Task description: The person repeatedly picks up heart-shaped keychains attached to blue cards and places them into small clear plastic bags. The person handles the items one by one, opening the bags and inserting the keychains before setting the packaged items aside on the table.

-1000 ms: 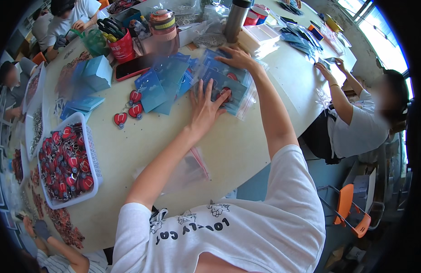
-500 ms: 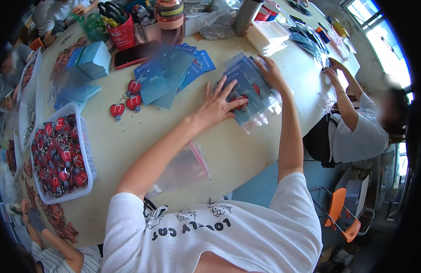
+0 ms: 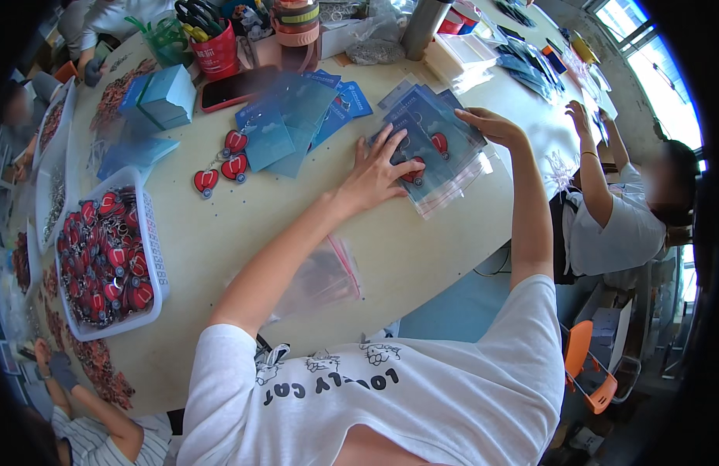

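On the table in front of me lies a loose pile of clear plastic bags (image 3: 450, 184), each holding a blue card with a red heart-shaped keychain (image 3: 439, 143). My left hand (image 3: 369, 175) rests flat over the pile's left side, fingers spread, partly covering another keychain. At the upper right edge of the pile is my right hand (image 3: 495, 126), its fingers stretched out and touching the bags. To the left, blue cards (image 3: 268, 141) are fanned out beside several loose red keychains (image 3: 234, 168). Nearer to me lies a stack of empty clear zip bags (image 3: 322, 273).
A white basket (image 3: 159, 268) full of red keychains stands at the left. Behind it are a banded card stack (image 3: 167, 99), a phone (image 3: 236, 89), a red cup (image 3: 217, 56) of scissors and a bottle (image 3: 295, 35). A co-worker (image 3: 619, 202) sits at the right.
My right hand has shifted right and slightly down along the pile's edge. The top bags lie more squarely together. My left hand stays spread on them. The co-worker at the right has raised a hand.
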Demonstrator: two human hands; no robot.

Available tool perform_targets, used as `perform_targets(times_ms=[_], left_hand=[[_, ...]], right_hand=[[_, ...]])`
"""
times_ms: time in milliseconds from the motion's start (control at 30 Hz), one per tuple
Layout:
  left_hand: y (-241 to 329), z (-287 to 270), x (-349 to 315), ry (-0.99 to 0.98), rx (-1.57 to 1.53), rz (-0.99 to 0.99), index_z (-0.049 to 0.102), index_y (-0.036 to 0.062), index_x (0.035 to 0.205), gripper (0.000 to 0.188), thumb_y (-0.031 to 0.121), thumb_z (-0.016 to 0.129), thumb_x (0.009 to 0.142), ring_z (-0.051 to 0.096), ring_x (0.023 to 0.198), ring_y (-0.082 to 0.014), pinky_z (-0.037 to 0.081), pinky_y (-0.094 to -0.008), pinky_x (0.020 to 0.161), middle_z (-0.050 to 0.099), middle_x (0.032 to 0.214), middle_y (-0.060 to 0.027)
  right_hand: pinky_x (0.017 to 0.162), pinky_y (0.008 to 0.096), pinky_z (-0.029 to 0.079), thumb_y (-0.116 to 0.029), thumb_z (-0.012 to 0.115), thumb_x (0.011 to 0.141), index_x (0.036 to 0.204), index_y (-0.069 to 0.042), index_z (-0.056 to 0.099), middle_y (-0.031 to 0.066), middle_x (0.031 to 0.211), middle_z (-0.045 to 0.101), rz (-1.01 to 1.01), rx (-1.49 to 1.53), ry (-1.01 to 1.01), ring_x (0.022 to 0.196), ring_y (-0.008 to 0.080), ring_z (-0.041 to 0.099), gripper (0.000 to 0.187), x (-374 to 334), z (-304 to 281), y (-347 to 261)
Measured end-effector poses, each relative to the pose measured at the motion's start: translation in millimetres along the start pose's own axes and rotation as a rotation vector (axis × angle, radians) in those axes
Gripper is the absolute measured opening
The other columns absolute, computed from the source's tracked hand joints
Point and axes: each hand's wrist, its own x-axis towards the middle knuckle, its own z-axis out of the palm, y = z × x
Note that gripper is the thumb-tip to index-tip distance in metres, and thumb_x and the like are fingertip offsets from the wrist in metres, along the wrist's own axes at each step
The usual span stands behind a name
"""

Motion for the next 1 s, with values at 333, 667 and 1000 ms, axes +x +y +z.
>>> perform_targets(times_ms=[333, 667, 1000], left_hand=[[1, 5, 2, 0.128, -0.034, -0.014, 0.055, 0.027, 0.116, 0.055, 0.025, 0.079, 0.066, 0.016, 0.137, -0.0409, 0.021, -0.0654, 0.1, 0.022, 0.146, -0.0159], [4, -23, -29, 0.21, -0.113, -0.031, 0.059, 0.0144, 0.1, 0.038, 0.014, 0.077, 0.067, 0.025, 0.129, -0.044, 0.028, -0.0567, 0.101, 0.026, 0.139, -0.0214], [36, 13, -8, 0.286, -1.063, -0.684, 0.047, 0.0046, 0.111, 0.036, 0.032, 0.059, 0.091, 0.049, 0.102, -0.0217, 0.04, -0.0387, 0.088, 0.05, 0.11, -0.0112]], right_hand=[[0.104, 0.0336, 0.035, -0.041, 0.083, 0.061, 0.141, 0.006, 0.021, 0.0247, 0.135, 0.043, -0.252, -0.182, 0.03, 0.125, 0.0295, 0.044, 0.112, -65, 30, -92], [0.095, 0.0372, 0.043, -0.031, 0.075, 0.061, 0.135, -0.009, 0.034, 0.023, 0.115, 0.059, -0.252, -0.316, 0.208, 0.11, 0.0362, 0.056, 0.088, -104, 88, -124], [0.091, 0.0349, 0.045, -0.024, 0.073, 0.067, 0.137, -0.012, 0.039, 0.0176, 0.114, 0.061, -0.361, 0.03, 0.104, 0.105, 0.0299, 0.059, 0.078, -103, 95, -95]])
